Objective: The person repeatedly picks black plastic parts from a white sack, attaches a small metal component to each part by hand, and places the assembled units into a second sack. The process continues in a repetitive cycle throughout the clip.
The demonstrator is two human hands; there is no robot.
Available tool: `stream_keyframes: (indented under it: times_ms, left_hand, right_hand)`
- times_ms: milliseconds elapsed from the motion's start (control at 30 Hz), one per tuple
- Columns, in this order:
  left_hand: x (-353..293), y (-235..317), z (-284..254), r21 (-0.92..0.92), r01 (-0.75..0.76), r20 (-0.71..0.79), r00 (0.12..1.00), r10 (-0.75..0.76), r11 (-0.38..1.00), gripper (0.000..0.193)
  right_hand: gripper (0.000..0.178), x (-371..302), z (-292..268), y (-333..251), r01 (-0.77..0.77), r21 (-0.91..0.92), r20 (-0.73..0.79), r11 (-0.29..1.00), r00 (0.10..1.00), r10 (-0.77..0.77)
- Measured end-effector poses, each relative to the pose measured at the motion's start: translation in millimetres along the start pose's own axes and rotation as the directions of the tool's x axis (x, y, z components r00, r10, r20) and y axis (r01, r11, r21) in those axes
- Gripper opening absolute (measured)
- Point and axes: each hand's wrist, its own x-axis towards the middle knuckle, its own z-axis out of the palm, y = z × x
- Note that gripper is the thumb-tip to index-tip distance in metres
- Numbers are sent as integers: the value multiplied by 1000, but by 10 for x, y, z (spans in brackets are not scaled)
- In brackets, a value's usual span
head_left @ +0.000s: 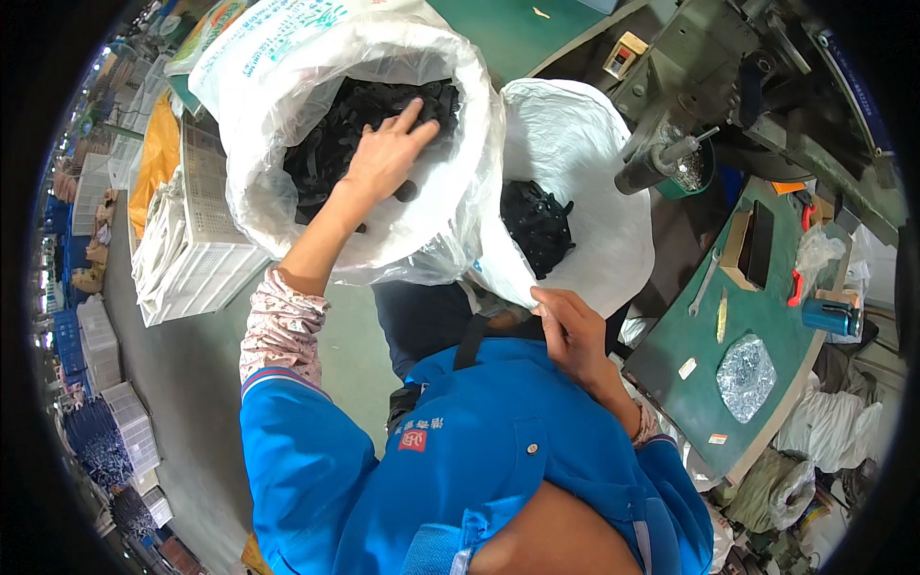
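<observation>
Left hand [388, 158] spread, gripping nothing visible, at small black parts [321, 149] in the clear-lined white sack [251, 110], left; right hand [573, 331] pinches the smooth white sack [609, 264], right, by its near rim. Work appears unfinished: both hold black parts.

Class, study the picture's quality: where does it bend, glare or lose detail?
Head view: black surrounds the round image, and the green bench's outer edge curves; head view: bright glints fleck the shiny crumpled bag; head view: black pieces merge into dark patches; head view: far-left crates look squeezed toward the rim.
</observation>
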Motion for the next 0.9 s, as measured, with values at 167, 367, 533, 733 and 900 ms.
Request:
stream_keyframes:
  times_ms: [167,367,533,733,900]
  left_hand:
    - [6,-479,129,-441,185,-176,942,-287,878,51]
    - [-57,-529,-140,-826,319,-109,718,-687,464,43]
    - [-290,-346,-204,-987,-17,102,700,-707,-160,45]
    - [-546,-63,-46,-836,-203,160,799,-580,-510,44]
    - [-671,311,-226,-820,-99,176,894,-412,-564,54]
  right_hand:
    - [27,-107,-20,-32,-28,-11,-11,1000,1000,28]
    - [24,-152,22,-56,-13,-51,-17,999,1000,13]
    - [24,-129,65,-70,3,-52,28,999,1000,-2]
    - [24,-14,59,-146,2,-64,53,998,999,1]
    - [21,399,-170,-124,15,-37,-71,999,997,-18]
